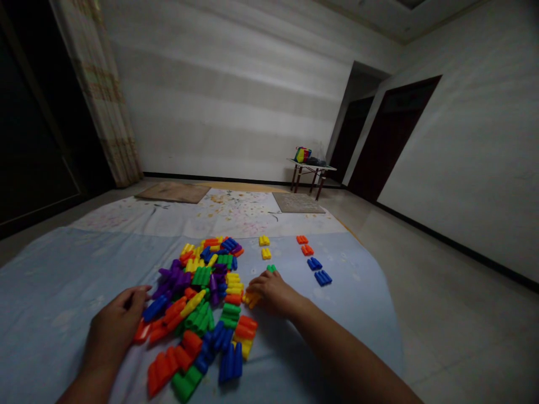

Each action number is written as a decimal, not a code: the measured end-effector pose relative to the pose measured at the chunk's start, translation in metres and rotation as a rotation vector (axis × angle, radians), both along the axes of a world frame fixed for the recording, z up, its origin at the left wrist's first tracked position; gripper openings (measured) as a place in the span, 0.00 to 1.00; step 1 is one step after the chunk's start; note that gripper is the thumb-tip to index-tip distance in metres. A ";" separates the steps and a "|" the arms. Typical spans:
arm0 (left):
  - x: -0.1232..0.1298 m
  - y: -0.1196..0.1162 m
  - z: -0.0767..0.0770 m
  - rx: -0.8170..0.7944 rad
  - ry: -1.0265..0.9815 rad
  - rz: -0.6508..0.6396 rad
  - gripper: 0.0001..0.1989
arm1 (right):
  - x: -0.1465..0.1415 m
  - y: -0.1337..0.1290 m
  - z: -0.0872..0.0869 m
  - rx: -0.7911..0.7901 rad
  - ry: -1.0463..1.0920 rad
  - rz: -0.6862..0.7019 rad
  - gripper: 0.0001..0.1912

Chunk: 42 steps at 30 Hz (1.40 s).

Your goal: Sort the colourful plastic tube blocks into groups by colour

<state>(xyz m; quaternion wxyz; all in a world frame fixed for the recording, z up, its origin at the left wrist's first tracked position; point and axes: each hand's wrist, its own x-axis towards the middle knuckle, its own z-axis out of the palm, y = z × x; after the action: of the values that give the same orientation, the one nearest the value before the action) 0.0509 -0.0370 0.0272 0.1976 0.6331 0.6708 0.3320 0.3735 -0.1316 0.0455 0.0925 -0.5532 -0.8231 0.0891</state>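
Note:
A large heap of colored plastic pieces [202, 276] in red, orange, yellow, green, blue and purple lies on the light blue cloth. My left hand [115, 322] rests at the heap's left edge, fingers curled, beside a blue piece [155, 307] and a red one; what it grips, if anything, is hidden. At the heap's right side my right hand [273, 292] has its fingers closed on an orange piece [252, 299]. A green piece [272, 269] shows just beyond that hand. Farther right, two yellow pieces [266, 253], two red pieces [307, 250] and two blue pieces [323, 278] lie apart from the heap.
The blue cloth [357, 314] ends in a rounded edge on the right. Brown mats [174, 192] lie at the far side. A small table [314, 166] with a colorful bag [302, 154] stands near the wall, and a curtain [103, 95] hangs at left.

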 end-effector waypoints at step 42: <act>-0.010 0.014 -0.017 -0.044 -0.162 0.021 0.21 | 0.087 0.118 -0.014 0.108 0.093 -0.872 0.15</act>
<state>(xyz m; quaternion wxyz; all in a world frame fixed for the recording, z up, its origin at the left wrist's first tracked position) 0.0411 -0.0232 0.0106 0.2615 0.5925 0.6665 0.3692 0.4603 -0.0134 0.0311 0.1872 -0.8386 -0.5111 0.0233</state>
